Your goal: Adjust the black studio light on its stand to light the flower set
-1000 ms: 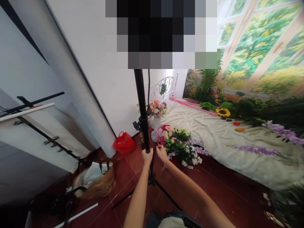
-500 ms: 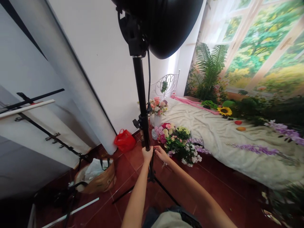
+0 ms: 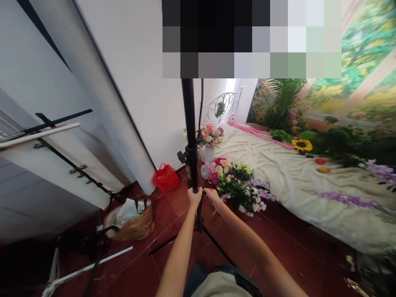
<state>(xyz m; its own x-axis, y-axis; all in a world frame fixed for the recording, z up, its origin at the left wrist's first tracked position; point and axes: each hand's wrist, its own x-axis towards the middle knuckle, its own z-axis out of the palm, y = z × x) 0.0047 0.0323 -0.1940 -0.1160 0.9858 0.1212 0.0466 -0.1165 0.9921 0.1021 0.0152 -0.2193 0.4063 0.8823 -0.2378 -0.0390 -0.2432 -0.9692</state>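
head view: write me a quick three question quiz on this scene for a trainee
1. True or false: the left grip is closed around the black stand.
2. What colour are the long flower sprays on the cream blanket? A) orange B) purple C) blue
3. Fill in: as pictured, the red bag lies to the ____ of the stand.

Key: 1 true; 2 B; 3 left.

The stand [image 3: 193, 165] rises at mid-frame; two bags [image 3: 166, 178] sit on the floor [image 3: 168, 209] left of it; flowers [image 3: 230, 179] lie just right, beside the bed [image 3: 275, 167], with a vase [image 3: 209, 155] behind them; a sunflower [image 3: 302, 145] rests on the bed, in the frame's right half.
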